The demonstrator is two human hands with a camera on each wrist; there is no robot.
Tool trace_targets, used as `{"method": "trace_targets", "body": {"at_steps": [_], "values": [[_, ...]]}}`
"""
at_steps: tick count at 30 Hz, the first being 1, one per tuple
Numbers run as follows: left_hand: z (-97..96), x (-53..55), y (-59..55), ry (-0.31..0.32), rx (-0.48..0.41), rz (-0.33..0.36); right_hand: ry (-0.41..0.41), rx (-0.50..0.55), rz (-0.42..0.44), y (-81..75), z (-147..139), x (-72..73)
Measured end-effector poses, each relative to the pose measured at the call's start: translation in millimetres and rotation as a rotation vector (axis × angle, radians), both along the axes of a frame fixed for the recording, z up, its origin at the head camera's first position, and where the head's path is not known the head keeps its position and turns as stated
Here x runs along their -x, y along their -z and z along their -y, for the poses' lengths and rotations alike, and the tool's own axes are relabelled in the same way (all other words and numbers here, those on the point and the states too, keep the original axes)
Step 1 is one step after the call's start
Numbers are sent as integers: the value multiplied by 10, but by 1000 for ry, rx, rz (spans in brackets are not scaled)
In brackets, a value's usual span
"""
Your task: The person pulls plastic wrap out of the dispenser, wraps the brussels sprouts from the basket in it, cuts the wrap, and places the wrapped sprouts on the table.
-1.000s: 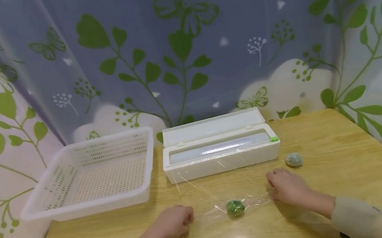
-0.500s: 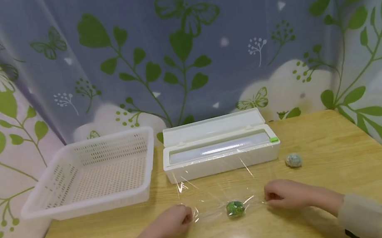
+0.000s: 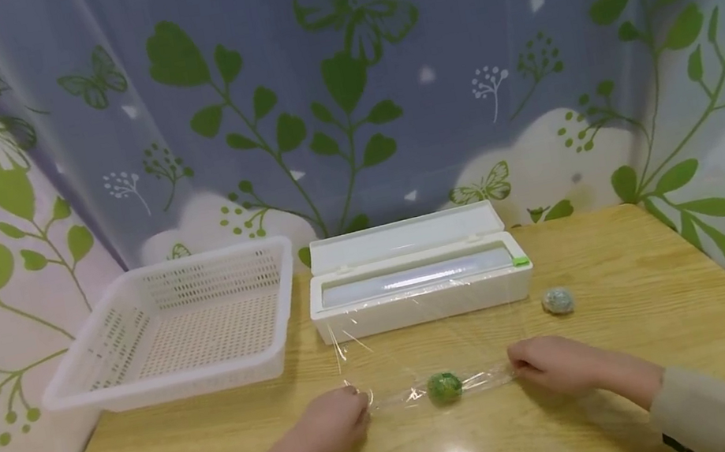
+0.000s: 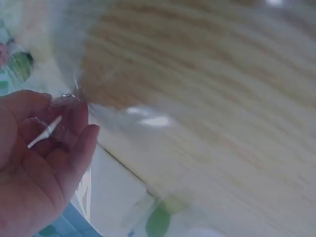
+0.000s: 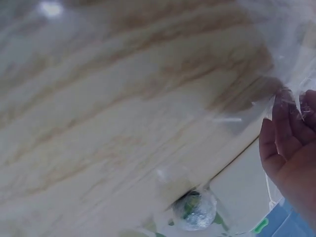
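A sheet of clear cling film (image 3: 392,357) stretches from the white dispenser box (image 3: 427,309) toward me. My left hand (image 3: 333,425) pinches its left edge. In the left wrist view the film (image 4: 63,101) bunches between thumb and fingertips. My right hand (image 3: 559,365) pinches the opposite edge, and the right wrist view shows the film gathered at the fingertips. Between the hands lies a small round green thing (image 3: 444,388), covered by the film, which is creased tight on both sides of it. What kind of thing it is cannot be made out.
A shiny film-wrapped ball (image 3: 558,300) sits on the wooden table (image 3: 635,308), right of the box. The box's lid (image 3: 408,237) stands raised, with the film roll (image 3: 418,279) inside. A white perforated basket (image 3: 169,386) stands at the left. A patterned curtain hangs behind.
My right hand has turned and now grips the film edge closer to level with the green thing. The film beside that thing looks tauter. My left hand has barely moved.
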State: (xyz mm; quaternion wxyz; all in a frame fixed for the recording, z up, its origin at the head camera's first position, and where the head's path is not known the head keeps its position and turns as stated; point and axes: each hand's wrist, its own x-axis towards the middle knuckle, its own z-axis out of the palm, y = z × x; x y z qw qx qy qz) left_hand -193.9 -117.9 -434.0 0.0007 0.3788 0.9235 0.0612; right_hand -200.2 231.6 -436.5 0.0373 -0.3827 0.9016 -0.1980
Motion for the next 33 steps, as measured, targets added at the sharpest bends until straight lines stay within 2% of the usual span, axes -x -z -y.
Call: {"method": "trace_targets", "body": {"at_steps": [3, 8, 12, 16, 20, 23, 29, 33], "values": [[45, 81, -34, 38, -53, 90, 42, 39, 106, -7, -13, 49], [104, 254, -74, 73, -142, 270, 75, 84, 161, -22, -9, 133], [126, 361, -81, 59, -193, 386, 115, 114, 180, -22, -2, 173], [126, 439, -66, -1, -267, 453, 150, 123, 148, -11, 5, 201], [110, 484, -54, -99, -340, 450, 206, 126, 85, -20, 9, 228], [93, 498, -35, -155, -331, 414, 221, 99, 37, -23, 15, 242], [56, 501, 2, -134, -189, 281, 186, -5, -56, -1, 54, 244], [63, 475, -2, -96, -160, 270, 163, -38, -72, 17, 72, 237]]}}
